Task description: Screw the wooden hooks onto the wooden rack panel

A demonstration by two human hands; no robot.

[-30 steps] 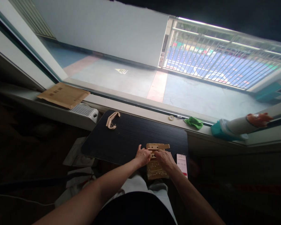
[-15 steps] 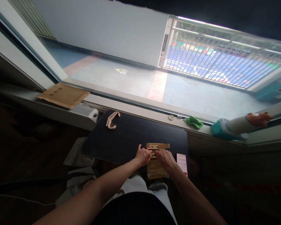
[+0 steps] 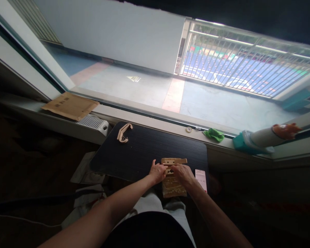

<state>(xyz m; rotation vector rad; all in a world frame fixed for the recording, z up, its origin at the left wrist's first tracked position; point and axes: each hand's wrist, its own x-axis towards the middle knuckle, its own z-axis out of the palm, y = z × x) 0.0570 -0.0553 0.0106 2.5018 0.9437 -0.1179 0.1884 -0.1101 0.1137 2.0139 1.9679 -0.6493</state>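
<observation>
My left hand has its fingers closed on the left end of a pale wooden piece with dark holes, its thumb sticking up. Curled over the right side of that piece, my right hand presses its fingertips together; they hide anything small between them. Just beyond both hands lies a second wooden piece with two dark holes, pointing right. Beneath and nearer my body is a brown block wrapped in shiny tape, at the front edge of the black table.
A bent wooden frame lies at the table's far left. A phone showing a timer rests on the right. Along the sill are a tape roll, a green cloth and a teal container. A brown envelope covers the radiator.
Both hands stay in nearly the same place on the wooden piece. My right hand's fingers have shifted very slightly.
</observation>
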